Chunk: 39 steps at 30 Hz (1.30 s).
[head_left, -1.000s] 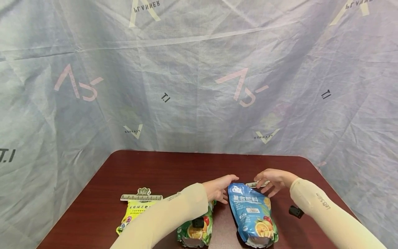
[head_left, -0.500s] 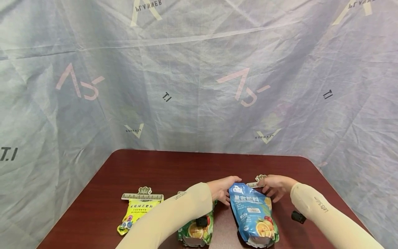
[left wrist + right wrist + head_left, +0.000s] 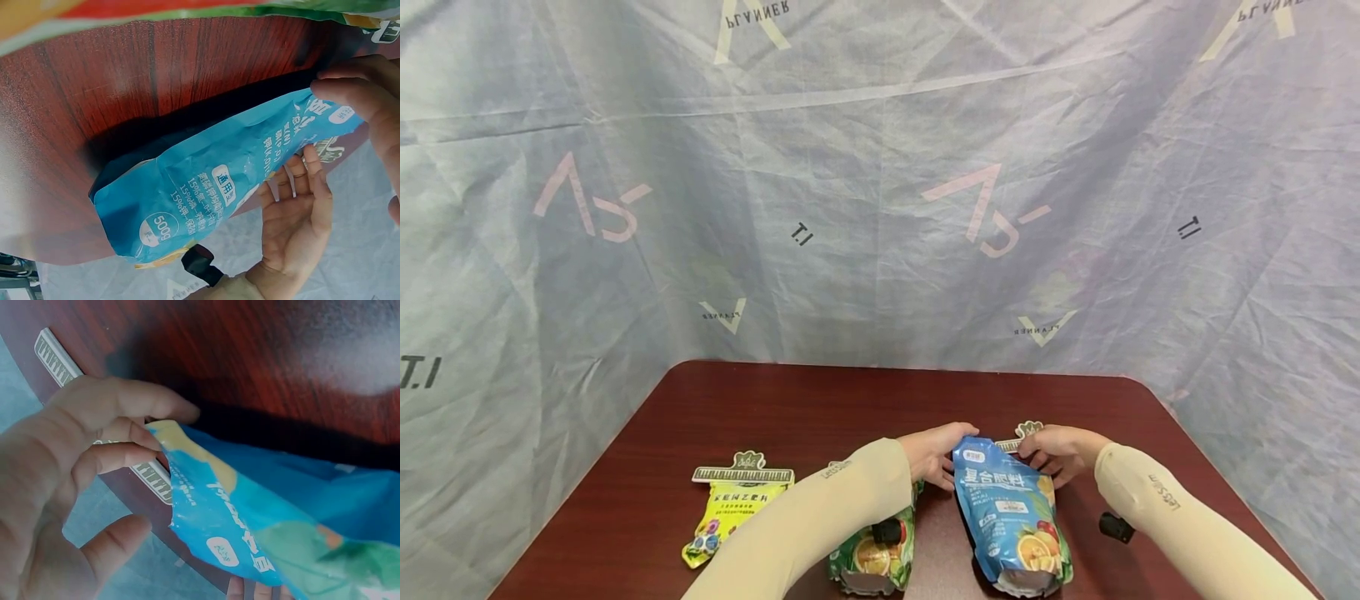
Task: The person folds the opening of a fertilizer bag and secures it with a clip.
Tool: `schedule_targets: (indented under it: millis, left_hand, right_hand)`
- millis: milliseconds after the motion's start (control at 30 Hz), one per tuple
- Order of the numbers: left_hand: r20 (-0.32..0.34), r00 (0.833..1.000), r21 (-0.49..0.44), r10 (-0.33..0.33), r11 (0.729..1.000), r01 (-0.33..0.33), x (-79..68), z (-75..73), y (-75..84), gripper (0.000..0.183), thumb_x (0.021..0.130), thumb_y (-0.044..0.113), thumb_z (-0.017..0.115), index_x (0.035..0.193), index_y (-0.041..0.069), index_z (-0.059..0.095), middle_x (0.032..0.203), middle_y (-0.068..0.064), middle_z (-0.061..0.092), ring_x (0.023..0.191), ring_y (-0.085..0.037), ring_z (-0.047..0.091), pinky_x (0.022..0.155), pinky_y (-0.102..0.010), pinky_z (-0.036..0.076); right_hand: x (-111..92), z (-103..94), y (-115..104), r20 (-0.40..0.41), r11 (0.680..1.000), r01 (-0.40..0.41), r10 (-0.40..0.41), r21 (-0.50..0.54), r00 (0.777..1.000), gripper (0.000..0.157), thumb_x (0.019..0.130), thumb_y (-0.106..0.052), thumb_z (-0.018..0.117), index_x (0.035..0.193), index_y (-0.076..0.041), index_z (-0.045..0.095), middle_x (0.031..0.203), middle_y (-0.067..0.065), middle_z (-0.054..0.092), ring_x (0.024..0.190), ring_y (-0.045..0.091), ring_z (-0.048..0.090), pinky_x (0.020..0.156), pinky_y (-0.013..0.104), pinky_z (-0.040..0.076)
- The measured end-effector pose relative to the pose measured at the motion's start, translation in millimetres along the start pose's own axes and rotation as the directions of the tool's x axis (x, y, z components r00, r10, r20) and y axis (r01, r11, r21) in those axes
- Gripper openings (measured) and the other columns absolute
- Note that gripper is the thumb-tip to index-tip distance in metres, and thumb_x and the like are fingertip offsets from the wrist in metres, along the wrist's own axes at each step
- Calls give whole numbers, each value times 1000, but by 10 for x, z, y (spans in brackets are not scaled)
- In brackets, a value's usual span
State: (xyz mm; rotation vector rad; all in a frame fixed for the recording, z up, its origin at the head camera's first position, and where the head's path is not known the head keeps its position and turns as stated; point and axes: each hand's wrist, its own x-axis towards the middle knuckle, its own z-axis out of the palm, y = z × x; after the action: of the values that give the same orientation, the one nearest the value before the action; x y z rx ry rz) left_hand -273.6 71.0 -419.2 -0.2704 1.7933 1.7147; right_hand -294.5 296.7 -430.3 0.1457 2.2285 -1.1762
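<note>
From the head, one blue pouch [image 3: 1007, 517] is lying on one table [image 3: 820, 400], one green pouch [image 3: 874, 557] and one yellow pouch [image 3: 730, 507] lying left of it, three clips [image 3: 742, 475] showing. From the left wrist, one left hand [image 3: 381, 112] is touching its top; whether it is pinching, I cannot tell. From the right wrist, one right hand [image 3: 44, 506] is touching its corner, fingers relaxed, thumb standing apart.

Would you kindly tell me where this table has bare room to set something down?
Bare: the table along the backdrop, and left of the yellow packet. Crowded: around the blue pouch, between the left hand and right hand.
</note>
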Motion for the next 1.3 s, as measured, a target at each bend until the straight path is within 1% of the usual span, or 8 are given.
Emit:
schedule_targets:
  millis: [167, 400, 600, 767, 933, 1100, 1200, 1300]
  left_hand:
    - [-19, 1000, -4, 11, 1000, -11, 22, 4, -7, 68, 85, 37, 58, 133, -4, 33, 104, -31, 45, 99, -48, 47, 88, -56, 39]
    - [-19, 999, 15, 26, 1000, -25, 67, 2, -25, 61, 88, 23, 59, 136, -3, 32, 112, -36, 43, 109, -54, 40, 90, -56, 37]
    - [29, 999, 58, 18, 998, -19, 51, -12, -18, 57, 90, 14, 57, 137, -6, 30, 119, -36, 41, 113, -54, 38, 92, -54, 36]
    - [47, 999, 100, 18, 995, -23, 56, -18, -14, 56, 91, 14, 56, 137, -6, 31, 121, -35, 42, 113, -52, 40, 91, -52, 38]
    - [56, 997, 132, 48, 990, -55, 74, -9, -21, 50, 91, 13, 56, 135, -3, 36, 112, -30, 49, 107, -48, 47, 89, -51, 40]
    - [76, 994, 141, 84, 986, -94, 74, -9, -28, 35, 92, 13, 55, 124, 7, 42, 97, -22, 52, 93, -40, 53, 85, -50, 43]
    - [86, 991, 148, 99, 983, -111, 68, -14, -21, 24, 93, 12, 52, 116, 10, 43, 94, -20, 53, 87, -36, 55, 81, -49, 45]
    - [84, 990, 163, 114, 979, -127, 61, -15, -9, 19, 95, 11, 49, 112, 10, 43, 93, -19, 54, 83, -35, 55, 79, -49, 47]
  right_hand:
    - [-6, 3, 19, 4, 999, -2, 2, 33, 1000, 39, 87, -21, 53, 116, 5, 52, 106, 18, 57, 90, 30, 56, 70, 45, 50]
    - [-10, 22, 24, -2, 997, -11, 12, 74, 1000, 32, 87, -20, 53, 109, 2, 57, 100, 17, 55, 88, 30, 55, 70, 44, 50]
    - [5, 43, 18, 21, 996, -11, 9, 91, 1000, 29, 87, -21, 54, 105, 2, 58, 96, 17, 56, 86, 29, 57, 70, 43, 50]
    - [23, 64, 10, 24, 995, -22, 19, 99, 1000, 28, 85, -22, 56, 99, 2, 59, 92, 17, 57, 84, 29, 57, 69, 42, 50]
    - [18, 72, 14, 12, 995, -1, 0, 104, 1000, 26, 84, -21, 57, 94, 3, 60, 88, 16, 58, 80, 28, 58, 67, 41, 51]
    - [19, 31, 47, 62, 990, 31, -40, 139, 997, 25, 86, -18, 54, 95, 4, 58, 90, 18, 57, 81, 29, 59, 68, 42, 51]
    - [23, 1, 67, 86, 986, 36, -51, 163, 995, 21, 87, -16, 52, 92, 4, 56, 92, 19, 56, 82, 29, 58, 68, 42, 51]
    - [25, -20, 79, 83, 983, 44, -60, 176, 995, 18, 88, -13, 51, 93, 4, 54, 92, 19, 56, 83, 29, 58, 68, 42, 51]
